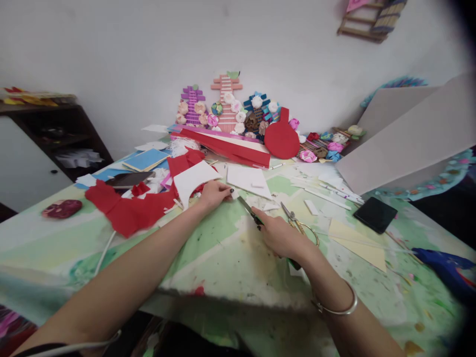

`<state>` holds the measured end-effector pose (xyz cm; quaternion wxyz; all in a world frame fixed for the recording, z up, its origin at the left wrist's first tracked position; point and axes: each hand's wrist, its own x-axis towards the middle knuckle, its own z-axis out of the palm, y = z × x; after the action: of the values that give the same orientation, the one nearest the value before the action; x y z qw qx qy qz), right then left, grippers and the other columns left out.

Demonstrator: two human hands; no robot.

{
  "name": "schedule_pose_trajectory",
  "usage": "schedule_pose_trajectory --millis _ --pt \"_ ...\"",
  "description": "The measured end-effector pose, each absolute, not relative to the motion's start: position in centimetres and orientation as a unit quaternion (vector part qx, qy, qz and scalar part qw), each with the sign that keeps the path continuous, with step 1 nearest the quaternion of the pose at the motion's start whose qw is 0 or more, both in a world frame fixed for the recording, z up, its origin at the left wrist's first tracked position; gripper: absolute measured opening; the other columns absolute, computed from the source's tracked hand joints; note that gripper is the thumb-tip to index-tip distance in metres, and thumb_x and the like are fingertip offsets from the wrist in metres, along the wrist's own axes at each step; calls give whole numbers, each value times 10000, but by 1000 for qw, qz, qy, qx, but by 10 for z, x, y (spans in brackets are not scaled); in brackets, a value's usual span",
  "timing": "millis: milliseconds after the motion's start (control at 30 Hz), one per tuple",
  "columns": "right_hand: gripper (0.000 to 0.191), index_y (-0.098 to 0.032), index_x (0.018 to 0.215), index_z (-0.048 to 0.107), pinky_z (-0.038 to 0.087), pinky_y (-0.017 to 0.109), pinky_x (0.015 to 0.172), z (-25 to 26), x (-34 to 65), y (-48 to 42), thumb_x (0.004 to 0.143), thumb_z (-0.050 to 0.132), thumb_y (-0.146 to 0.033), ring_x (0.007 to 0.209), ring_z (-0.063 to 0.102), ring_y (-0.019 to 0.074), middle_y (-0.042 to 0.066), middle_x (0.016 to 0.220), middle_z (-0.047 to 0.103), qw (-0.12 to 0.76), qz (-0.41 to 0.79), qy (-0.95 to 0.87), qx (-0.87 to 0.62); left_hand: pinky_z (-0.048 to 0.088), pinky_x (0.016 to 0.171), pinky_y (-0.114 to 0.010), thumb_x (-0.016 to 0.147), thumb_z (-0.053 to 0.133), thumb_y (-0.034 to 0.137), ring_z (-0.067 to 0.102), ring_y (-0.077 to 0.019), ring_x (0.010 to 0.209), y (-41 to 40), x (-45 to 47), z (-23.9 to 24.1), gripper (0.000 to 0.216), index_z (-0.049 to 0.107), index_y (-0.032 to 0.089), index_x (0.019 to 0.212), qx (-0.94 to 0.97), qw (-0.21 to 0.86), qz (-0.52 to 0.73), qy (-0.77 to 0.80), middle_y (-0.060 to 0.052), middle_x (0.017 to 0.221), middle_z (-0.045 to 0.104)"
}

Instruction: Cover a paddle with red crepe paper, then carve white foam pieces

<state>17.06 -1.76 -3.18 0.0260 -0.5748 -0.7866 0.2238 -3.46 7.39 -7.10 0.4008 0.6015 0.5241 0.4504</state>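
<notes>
My left hand pinches a small white scrap between thumb and fingers, above the table. In my right hand is a cutter knife with a dark green and black handle. Its blade points up and left, towards the scrap but apart from it. A white foam-like piece with a curved cut-out lies just behind my left wrist. Beyond both hands rests a white square board. Gold-handled scissors lie beside my right hand, partly hidden by it.
Red felt spreads across the left. White strips, a black flat square and a yellow sheet lie right. Paper-flower crafts and a red round piece lean on the wall. A large grey panel rises at right.
</notes>
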Motion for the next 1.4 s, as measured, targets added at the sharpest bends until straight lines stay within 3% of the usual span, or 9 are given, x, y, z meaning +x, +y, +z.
schedule_pose_trajectory --millis 233,400,500,600,700,833,1033,1200,1400 --pt "564 -320 1425 233 410 251 455 -27 189 -11 876 278 -205 378 538 135 -1 634 622 127 326 -717 -603 476 663 -284 596 762 335 615 -136 649 75 -36 -66 358 695 121 874 497 513 518 470 -64 730 686" --pt "510 -260 1381 260 408 235 420 -32 190 -7 883 363 -311 360 517 129 -54 563 540 243 332 -697 -588 469 733 -302 507 833 265 625 -142 695 67 -30 -60 444 688 105 895 494 558 527 408 -70 786 692" --pt "349 -205 1097 495 397 221 434 -34 187 -7 907 329 -447 374 504 113 -57 549 503 309 296 -708 -562 466 787 -319 554 816 260 642 -151 729 63 -26 -56 386 691 114 889 479 612 516 361 -64 822 688" --pt "370 -198 824 511 392 217 520 -35 185 -7 925 288 -475 448 506 103 -40 563 510 351 217 -738 -534 470 792 -319 610 789 234 651 -150 735 56 -23 -52 358 678 134 935 456 659 503 323 -45 831 675" --pt "300 -201 795 491 367 218 575 -36 184 -7 924 329 -419 565 524 121 -15 639 550 354 147 -769 -511 472 769 -297 652 760 205 636 -124 706 50 -22 -49 308 667 144 940 455 677 498 294 -27 783 656" --pt "185 -190 923 499 358 237 639 -37 183 -8 907 373 -325 694 529 152 19 781 588 331 111 -805 -479 457 789 -270 673 740 181 615 -103 732 47 -20 -48 307 666 146 969 468 683 493 267 -35 843 659" --pt "169 -188 999 492 361 251 725 -35 180 -13 893 404 -287 823 522 167 38 918 592 330 98 -820 -457 458 811 -279 640 741 148 619 -131 786 42 -15 -44 302 665 143 932 466 686 498 252 -31 815 664" --pt "245 -189 902 540 358 241 669 -37 176 -12 859 472 -420 727 506 155 14 801 589 338 102 -794 -495 473 733 -274 627 743 169 630 -142 732 37 -13 -40 201 643 126 797 477 688 479 263 -36 758 657" --pt "259 -173 743 581 352 223 578 -47 180 1 786 552 -426 610 459 123 -9 651 554 443 195 -707 -515 468 730 -286 582 776 163 658 -161 731 33 -9 -41 245 585 111 726 445 688 479 314 -42 726 672"
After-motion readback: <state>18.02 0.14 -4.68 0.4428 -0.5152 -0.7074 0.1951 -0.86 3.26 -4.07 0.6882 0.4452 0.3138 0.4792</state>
